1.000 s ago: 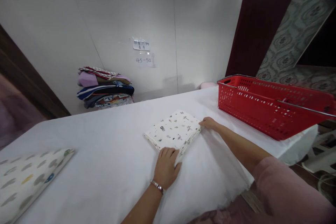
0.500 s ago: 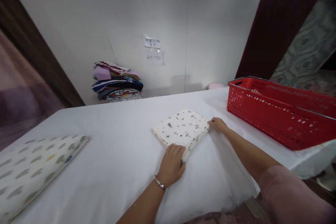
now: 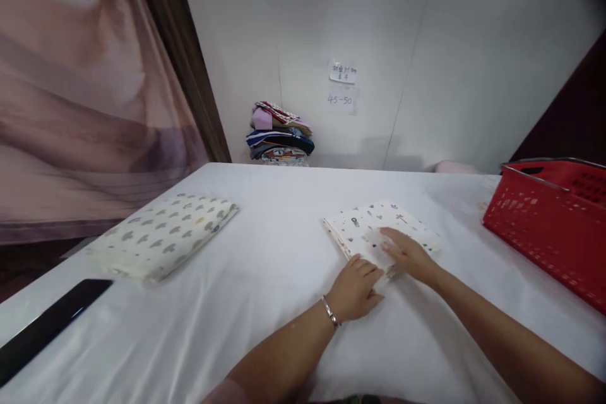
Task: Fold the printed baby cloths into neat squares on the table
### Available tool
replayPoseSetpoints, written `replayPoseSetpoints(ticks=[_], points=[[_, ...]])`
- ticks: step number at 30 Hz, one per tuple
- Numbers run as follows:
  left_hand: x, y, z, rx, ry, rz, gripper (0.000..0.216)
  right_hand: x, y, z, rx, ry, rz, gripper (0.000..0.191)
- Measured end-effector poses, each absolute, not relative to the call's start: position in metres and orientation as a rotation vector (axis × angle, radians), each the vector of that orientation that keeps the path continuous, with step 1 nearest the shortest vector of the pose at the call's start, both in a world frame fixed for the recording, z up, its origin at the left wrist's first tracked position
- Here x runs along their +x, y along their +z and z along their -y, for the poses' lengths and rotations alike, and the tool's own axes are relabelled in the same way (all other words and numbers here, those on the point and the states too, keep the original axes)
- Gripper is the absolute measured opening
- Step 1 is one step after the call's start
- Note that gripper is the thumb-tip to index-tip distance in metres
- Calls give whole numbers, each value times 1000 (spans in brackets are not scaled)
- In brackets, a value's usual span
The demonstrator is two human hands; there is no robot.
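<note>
A folded white cloth (image 3: 374, 227) with a small print of palm trees and other figures lies on the white-covered table (image 3: 279, 233). At its near corner is my left hand (image 3: 355, 287), a silver bracelet on the wrist. Its fingers rest over the edge of the cloth and the thumb lies lower, so the corner appears pinched. My right hand (image 3: 409, 255) is on top of the cloth, fingers stretched out over the print and slightly blurred. It covers part of the right side of the cloth.
A second folded cloth (image 3: 165, 233) with grey shapes lies at the left, near a black flat object (image 3: 52, 328). The red basket (image 3: 549, 227) stands at the right. Stacked folded fabrics (image 3: 279, 136) sit by the wall, below paper labels (image 3: 343, 100). A pinkish curtain (image 3: 95, 95) hangs left.
My right hand has moved from the cloth's right corner onto its top. My left hand stays at the near corner. The view has turned left, bringing the black object into sight.
</note>
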State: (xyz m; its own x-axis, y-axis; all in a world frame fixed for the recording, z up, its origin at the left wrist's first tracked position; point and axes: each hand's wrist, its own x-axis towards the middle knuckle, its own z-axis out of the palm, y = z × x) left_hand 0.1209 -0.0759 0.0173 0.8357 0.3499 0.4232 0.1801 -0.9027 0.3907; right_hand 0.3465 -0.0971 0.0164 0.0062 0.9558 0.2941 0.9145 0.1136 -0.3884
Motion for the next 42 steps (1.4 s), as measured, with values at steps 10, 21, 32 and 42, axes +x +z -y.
replayPoseSetpoints(ticks=[10,21,32,42], points=[[92,7,4,2252,971,-1185,26,317,5,110,-1814,161,2198,44],[109,1,-67,2098,700,-1239,53,266,-9,131,-1651,-263,2327,52],[105,-10,-97,1993,675,-985,51,267,-15,130,-1641,-370,2334,53],[98,-7,-90,1896,946,-986,34,269,-16,135,-1615,-322,2362,57]])
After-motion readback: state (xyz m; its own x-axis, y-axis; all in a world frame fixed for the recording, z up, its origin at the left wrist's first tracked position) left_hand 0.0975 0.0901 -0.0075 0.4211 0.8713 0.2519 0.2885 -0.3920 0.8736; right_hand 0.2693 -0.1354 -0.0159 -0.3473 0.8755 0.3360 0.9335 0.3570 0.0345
